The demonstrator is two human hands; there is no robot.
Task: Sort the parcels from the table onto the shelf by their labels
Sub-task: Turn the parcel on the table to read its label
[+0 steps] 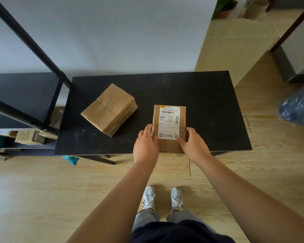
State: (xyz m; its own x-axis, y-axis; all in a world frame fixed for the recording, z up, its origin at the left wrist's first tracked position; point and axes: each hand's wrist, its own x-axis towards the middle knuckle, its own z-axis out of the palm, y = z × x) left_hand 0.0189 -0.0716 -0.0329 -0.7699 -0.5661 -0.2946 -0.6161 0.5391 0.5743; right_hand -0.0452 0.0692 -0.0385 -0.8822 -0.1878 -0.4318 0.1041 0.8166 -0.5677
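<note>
A small brown parcel (168, 118) with a white shipping label on top rests near the front edge of the black table (209, 102). My left hand (145, 144) presses against its left side and my right hand (193, 144) against its right side, so both hands grip it. A second brown parcel (109, 109), taped and showing no label, lies turned at an angle on the left part of the table. The black shelf (25, 95) stands to the left of the table, with several parcels (30, 136) on a lower level.
A large cardboard box (235, 48) stands behind the table at the right. A blue plastic bag (298, 106) lies on the wooden floor at the far right. A teal scrap (71, 159) sits under the table's left front corner. A white wall lies behind.
</note>
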